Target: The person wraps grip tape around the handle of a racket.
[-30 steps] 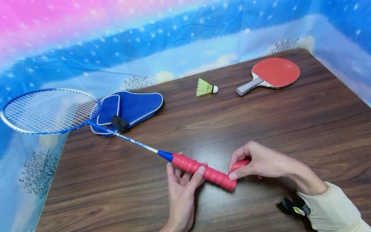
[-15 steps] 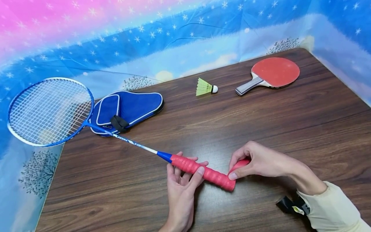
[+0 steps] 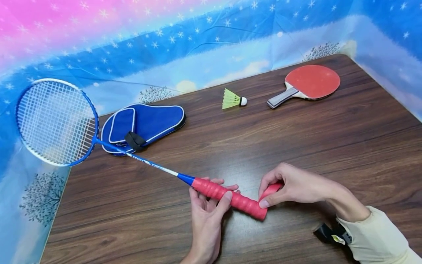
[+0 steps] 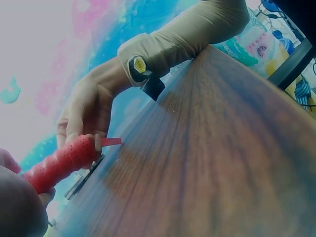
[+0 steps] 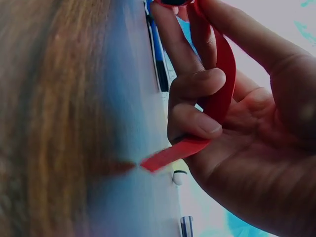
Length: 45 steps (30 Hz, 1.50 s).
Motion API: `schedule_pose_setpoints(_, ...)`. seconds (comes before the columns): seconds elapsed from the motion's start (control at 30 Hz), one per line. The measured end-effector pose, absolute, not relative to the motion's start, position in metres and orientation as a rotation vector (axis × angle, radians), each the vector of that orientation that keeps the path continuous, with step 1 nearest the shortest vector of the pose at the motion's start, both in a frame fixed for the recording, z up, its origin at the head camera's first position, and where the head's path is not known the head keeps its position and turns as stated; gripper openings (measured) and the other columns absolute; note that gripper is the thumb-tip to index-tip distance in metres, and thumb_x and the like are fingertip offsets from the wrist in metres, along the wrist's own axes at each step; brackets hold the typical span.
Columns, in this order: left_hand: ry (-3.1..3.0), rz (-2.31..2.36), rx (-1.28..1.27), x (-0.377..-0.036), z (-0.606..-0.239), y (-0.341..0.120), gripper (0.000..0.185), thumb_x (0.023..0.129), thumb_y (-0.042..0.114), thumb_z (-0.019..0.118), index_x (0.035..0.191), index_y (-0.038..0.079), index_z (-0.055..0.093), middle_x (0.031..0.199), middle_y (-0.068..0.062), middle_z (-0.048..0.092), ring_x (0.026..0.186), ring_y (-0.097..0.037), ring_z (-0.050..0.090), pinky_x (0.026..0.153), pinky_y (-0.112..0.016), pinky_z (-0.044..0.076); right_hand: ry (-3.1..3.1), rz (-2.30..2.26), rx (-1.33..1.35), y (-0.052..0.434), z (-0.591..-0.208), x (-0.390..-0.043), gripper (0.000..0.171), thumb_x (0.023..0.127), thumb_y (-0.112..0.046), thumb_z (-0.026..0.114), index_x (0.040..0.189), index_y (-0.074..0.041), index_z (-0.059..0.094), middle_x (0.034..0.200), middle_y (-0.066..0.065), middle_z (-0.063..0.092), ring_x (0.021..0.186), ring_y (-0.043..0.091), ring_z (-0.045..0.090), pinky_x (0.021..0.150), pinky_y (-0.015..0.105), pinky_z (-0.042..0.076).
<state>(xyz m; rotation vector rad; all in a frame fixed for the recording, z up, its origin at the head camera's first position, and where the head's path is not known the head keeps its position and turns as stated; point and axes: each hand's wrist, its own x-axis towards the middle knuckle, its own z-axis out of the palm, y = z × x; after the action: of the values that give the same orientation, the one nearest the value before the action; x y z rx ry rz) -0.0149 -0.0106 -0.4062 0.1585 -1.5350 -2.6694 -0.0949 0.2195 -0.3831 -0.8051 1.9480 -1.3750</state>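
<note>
Your left hand [image 3: 207, 205] cradles the racket [image 3: 99, 141] by its red handle [image 3: 227, 198], thumb curled over the wrap, at about 6 o'clock on the counter [image 3: 296, 139]; the strung head hangs past the counter's edge toward 9 o'clock. Your right hand [image 3: 290, 185] pinches the loose end of the red tape [image 5: 217, 94] against the butt of the handle, fingers curled round the strip. To wind well, I'd say keep that strip taut and flat, let the left hand roll the handle in small turns, and overlap each lap evenly so no ridge forms.

Count, left to right: one racket, one blue cover [image 3: 145, 124] at 10 o'clock, one shuttlecock [image 3: 233, 99] at 12, one paddle [image 3: 304, 85] at 1, one strip of tape.
</note>
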Motion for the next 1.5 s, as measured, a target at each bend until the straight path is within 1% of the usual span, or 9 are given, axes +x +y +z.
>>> schedule_pose_setpoints(0.2, -1.531, -2.691, 0.280, -0.0155, -0.4047, -0.0108, 0.065, 0.088, 0.001, 0.072, 0.137, 0.003, 0.029, 0.123, -0.035, 0.043, 0.106, -0.046, 0.062, 0.089, -0.050, 0.052, 1.901, -1.374, -0.822, 0.2220, -0.3810, -0.0958, 0.010, 0.087, -0.025, 0.077, 0.088, -0.017, 0.073, 0.067, -0.007, 0.055, 0.059, 0.003, 0.041, 0.050, 0.019, 0.034)
schedule_pose_setpoints(0.37, -1.567, -2.690, 0.299, -0.0151, -0.4027, -0.0119, 0.071, 0.088, 0.003, 0.073, 0.144, 0.007, 0.029, 0.124, -0.030, 0.046, 0.106, -0.045, 0.063, 0.080, -0.050, 0.055, 1.901, -1.374, -0.811, 0.2239, -0.3813, -0.0958, 0.009, 0.086, -0.025, 0.077, 0.088, -0.016, 0.073, 0.068, -0.006, 0.057, 0.059, 0.003, 0.041, 0.050, 0.019, 0.035)
schedule_pose_setpoints(0.53, -1.586, -2.666, 0.253, -0.0149, -0.4033, -0.0113, 0.064, 0.088, 0.002, 0.072, 0.134, 0.008, 0.028, 0.130, -0.030, 0.048, 0.104, -0.045, 0.063, 0.073, -0.053, 0.056, 1.896, -1.392, -0.800, 0.2232, -0.3822, -0.0957, 0.011, 0.085, -0.023, 0.079, 0.086, -0.014, 0.073, 0.068, -0.006, 0.059, 0.059, 0.003, 0.041, 0.049, 0.018, 0.034)
schedule_pose_setpoints(0.6, -1.594, -2.653, 0.235, -0.0148, -0.4038, -0.0110, 0.059, 0.089, 0.002, 0.071, 0.129, 0.008, 0.029, 0.131, -0.030, 0.048, 0.105, -0.045, 0.063, 0.074, -0.053, 0.056, 1.899, -1.389, -0.798, 0.2234, -0.3820, -0.0957, 0.010, 0.085, -0.023, 0.079, 0.087, -0.014, 0.074, 0.068, -0.006, 0.059, 0.059, 0.003, 0.042, 0.049, 0.018, 0.035)
schedule_pose_setpoints(0.7, -1.593, -2.649, 0.216, -0.0148, -0.4038, -0.0108, 0.059, 0.091, 0.002, 0.069, 0.132, 0.005, 0.027, 0.134, -0.029, 0.047, 0.108, -0.044, 0.062, 0.077, -0.052, 0.055, 1.925, -1.379, -0.802, 0.2242, -0.3812, -0.0961, 0.009, 0.085, -0.024, 0.078, 0.088, -0.017, 0.074, 0.070, -0.005, 0.062, 0.060, 0.003, 0.044, 0.051, 0.018, 0.038)
schedule_pose_setpoints(0.9, -1.533, -2.677, 0.254, -0.0156, -0.4039, -0.0098, 0.073, 0.086, -0.002, 0.073, 0.140, 0.003, 0.024, 0.131, -0.030, 0.039, 0.111, -0.047, 0.058, 0.081, -0.054, 0.054, 1.969, -1.380, -0.763, 0.2224, -0.3818, -0.0960, 0.011, 0.083, -0.026, 0.081, 0.086, -0.017, 0.075, 0.071, -0.004, 0.065, 0.061, 0.004, 0.045, 0.051, 0.018, 0.038)
schedule_pose_setpoints(1.13, -1.580, -2.664, 0.318, -0.0161, -0.4026, -0.0113, 0.073, 0.085, 0.000, 0.075, 0.144, 0.009, 0.032, 0.128, -0.031, 0.042, 0.109, -0.043, 0.061, 0.082, -0.052, 0.054, 1.975, -1.371, -0.766, 0.2228, -0.3823, -0.0966, 0.010, 0.083, -0.026, 0.080, 0.086, -0.018, 0.075, 0.071, -0.004, 0.065, 0.061, 0.003, 0.045, 0.051, 0.017, 0.038)
schedule_pose_setpoints(1.33, -1.587, -2.682, 0.334, -0.0156, -0.4021, -0.0124, 0.079, 0.086, 0.001, 0.075, 0.149, 0.015, 0.029, 0.130, -0.027, 0.044, 0.111, -0.041, 0.061, 0.082, -0.050, 0.054, 1.991, -1.352, -0.756, 0.2202, -0.3836, -0.0958, 0.011, 0.082, -0.027, 0.081, 0.084, -0.018, 0.075, 0.071, -0.006, 0.064, 0.062, 0.003, 0.045, 0.052, 0.018, 0.038)
schedule_pose_setpoints(1.5, -1.569, -2.654, 0.321, -0.0145, -0.4034, -0.0110, 0.071, 0.086, -0.001, 0.074, 0.140, 0.005, 0.028, 0.131, -0.029, 0.047, 0.109, -0.043, 0.062, 0.082, -0.050, 0.055, 1.980, -1.355, -0.766, 0.2205, -0.3818, -0.0952, 0.010, 0.082, -0.025, 0.081, 0.083, -0.018, 0.075, 0.069, -0.007, 0.063, 0.061, 0.002, 0.044, 0.051, 0.017, 0.037)
